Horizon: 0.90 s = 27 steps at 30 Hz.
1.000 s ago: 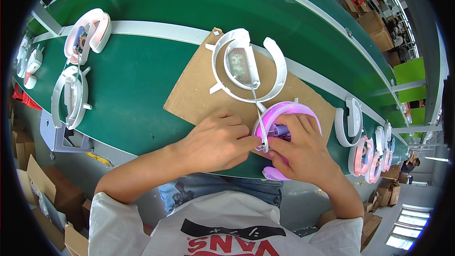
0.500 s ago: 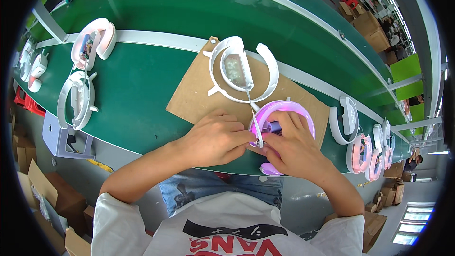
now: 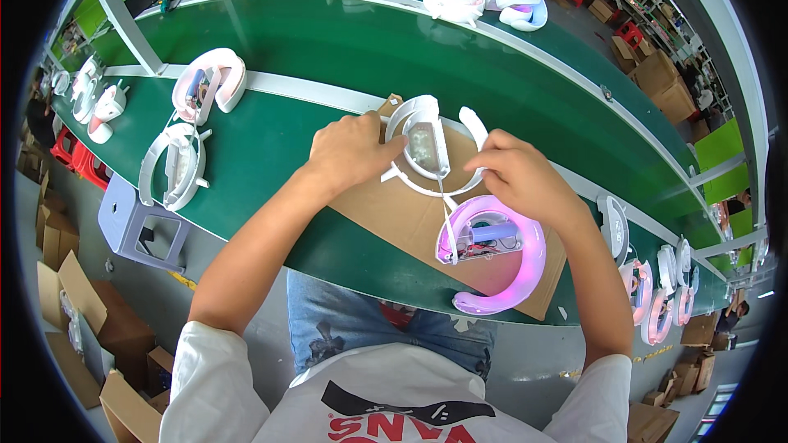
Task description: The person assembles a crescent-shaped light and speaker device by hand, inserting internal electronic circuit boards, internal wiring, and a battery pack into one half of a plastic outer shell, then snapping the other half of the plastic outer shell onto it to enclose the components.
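Observation:
A white C-shaped plastic shell (image 3: 440, 133) with a greyish panel lies on the cardboard. My left hand (image 3: 351, 152) grips its left side, thumb stretched along the rim and the other fingers partly hidden. On the opposite side my right hand (image 3: 525, 176) has its bent fingers at the shell's right arm, closed around its edge. Below them rests a C-shaped shell glowing pink-purple (image 3: 533, 267), untouched, its open compartment showing a blue-violet cylinder (image 3: 494, 233), a circuit board and wires. A thin white strip (image 3: 449, 207) joins the two shells.
Beneath the shells lies a cardboard sheet (image 3: 386, 217) on the green table (image 3: 279, 127). Similar opened shells (image 3: 175, 166) stand at left, and more (image 3: 657, 312) line the right. Beyond a white rail, a far shelf carries several finished-looking units (image 3: 454, 2). A stool (image 3: 135, 217) stands at left.
Both hands have left the pink-lit shell and moved up to the white shell, one on each side. The lit shell now lies uncovered, its compartment in full view. The whole view has shifted somewhat.

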Motion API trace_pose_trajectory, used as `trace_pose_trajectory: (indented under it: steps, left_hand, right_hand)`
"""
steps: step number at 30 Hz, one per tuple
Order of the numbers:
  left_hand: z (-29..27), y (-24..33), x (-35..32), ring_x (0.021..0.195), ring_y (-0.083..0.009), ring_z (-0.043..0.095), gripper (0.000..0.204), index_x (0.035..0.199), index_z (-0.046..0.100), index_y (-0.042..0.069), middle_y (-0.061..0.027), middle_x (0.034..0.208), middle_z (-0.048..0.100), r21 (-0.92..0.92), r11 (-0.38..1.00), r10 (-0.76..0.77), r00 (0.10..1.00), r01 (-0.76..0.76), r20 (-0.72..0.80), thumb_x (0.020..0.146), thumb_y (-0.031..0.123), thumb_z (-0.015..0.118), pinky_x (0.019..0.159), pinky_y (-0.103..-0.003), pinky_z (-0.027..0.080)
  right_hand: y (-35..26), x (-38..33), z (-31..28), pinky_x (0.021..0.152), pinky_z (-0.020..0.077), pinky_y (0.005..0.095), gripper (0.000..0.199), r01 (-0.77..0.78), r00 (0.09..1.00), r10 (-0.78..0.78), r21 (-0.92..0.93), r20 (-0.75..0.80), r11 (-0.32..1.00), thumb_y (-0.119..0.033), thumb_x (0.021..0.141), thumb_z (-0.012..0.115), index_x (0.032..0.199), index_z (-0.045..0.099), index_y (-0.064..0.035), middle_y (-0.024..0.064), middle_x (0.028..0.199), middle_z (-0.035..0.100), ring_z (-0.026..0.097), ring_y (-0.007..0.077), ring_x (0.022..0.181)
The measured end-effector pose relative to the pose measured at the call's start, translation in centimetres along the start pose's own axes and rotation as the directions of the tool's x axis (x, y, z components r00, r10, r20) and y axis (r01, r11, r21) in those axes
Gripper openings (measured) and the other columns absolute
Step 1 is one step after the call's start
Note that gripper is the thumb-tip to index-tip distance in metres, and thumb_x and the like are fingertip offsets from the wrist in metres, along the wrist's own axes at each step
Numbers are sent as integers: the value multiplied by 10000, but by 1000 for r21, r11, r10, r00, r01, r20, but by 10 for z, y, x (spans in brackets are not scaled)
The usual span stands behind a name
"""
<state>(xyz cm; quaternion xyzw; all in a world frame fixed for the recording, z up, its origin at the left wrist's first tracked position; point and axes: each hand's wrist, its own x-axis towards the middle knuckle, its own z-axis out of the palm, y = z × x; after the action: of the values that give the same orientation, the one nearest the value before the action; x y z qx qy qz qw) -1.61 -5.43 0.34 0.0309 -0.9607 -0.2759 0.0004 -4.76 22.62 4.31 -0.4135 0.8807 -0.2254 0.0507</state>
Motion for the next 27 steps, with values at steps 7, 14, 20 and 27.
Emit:
trace_pose_trajectory:
  steps: [7, 14, 20, 27]
  left_hand:
    - [9, -2, 10, 779, -289, 730, 347, 1008, 692, -30, -183, 849, 738, -179, 979, -109, 993, 100, -39, 990, 312, 637, 739, -399, 568]
    - [-13, 30, -10, 748, -221, 676, 296, 1265, 596, -40, -143, 1048, 671, -658, 640, 139, 902, -397, -409, 1040, 146, 648, 717, -330, 570]
    - [-33, 63, -44, 881, -231, 651, 394, 1363, 602, 6, -144, 1098, 645, -435, 582, 383, 703, -687, -599, 1003, 127, 706, 788, -348, 567]
    - [-64, 64, -89, 998, -266, 689, 474, 1271, 704, -27, -153, 1109, 708, -282, 474, 713, 551, -834, -433, 868, 186, 834, 859, -357, 562]
  right_hand:
    - [5, 18, 10, 808, 534, 381, 253, -101, 986, 76, 169, 147, 980, -9, 932, 637, 1156, 749, -42, 125, 1078, 636, 658, 275, 931]
    - [11, 3, 16, 798, 512, 318, 165, 68, 932, 105, 451, -347, 890, -42, 923, 708, 1088, 720, -50, 69, 1093, 635, 631, 174, 949]
    - [2, -33, -10, 963, 481, 310, 499, 166, 804, 381, 788, -456, 593, -89, 901, 787, 1322, 529, -21, 69, 1163, 605, 580, 160, 1119]
    - [-30, -80, -24, 990, 524, 377, 459, -181, 964, 257, 546, -65, 818, -101, 882, 811, 1296, 632, -14, 99, 1247, 686, 680, 207, 1118]
